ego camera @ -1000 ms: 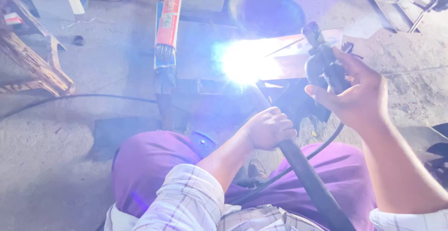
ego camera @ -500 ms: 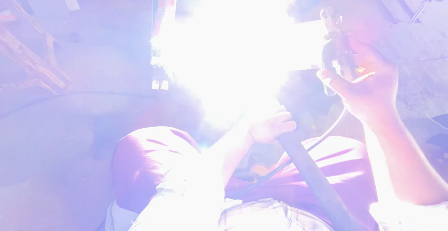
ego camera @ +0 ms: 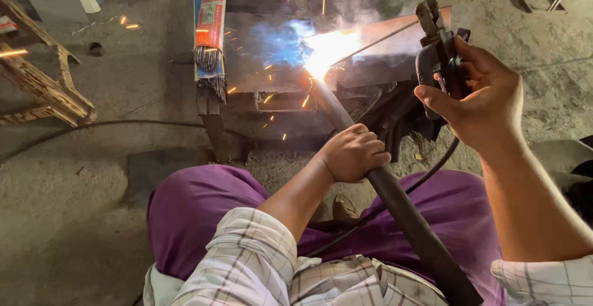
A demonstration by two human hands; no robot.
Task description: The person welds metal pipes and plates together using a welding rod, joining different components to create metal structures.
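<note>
Near centre of the scene, left hand (ego camera: 353, 153) w/ its grip wrapped tight round a dark metal pipe (ego camera: 395, 204). Pipe is long, round, dull black-grey w/ a rough surface; it runs from the near right corner, over the purple lap, up and left to the weld point (ego camera: 321, 55) at its far end. Bright white-orange glare there, blue haze and smoke above, sparks scattered left and near. To the right, right hand (ego camera: 479, 99) has its grip closed on a black electrode holder (ego camera: 440, 52), held upright; thin welding rod (ego camera: 377, 40) goes from its clamp leftward to the glare. Black cable (ego camera: 426, 173) hangs from the holder down across the lap. Far end of pipe meets a rusty flat steel plate (ego camera: 395, 34) lying on the concrete floor (ego camera: 74, 176). Left of the plate, an open packet of welding rods (ego camera: 211, 28), red and blue, grey tips showing. Far left, a wooden frame (ego camera: 43, 89).
</note>
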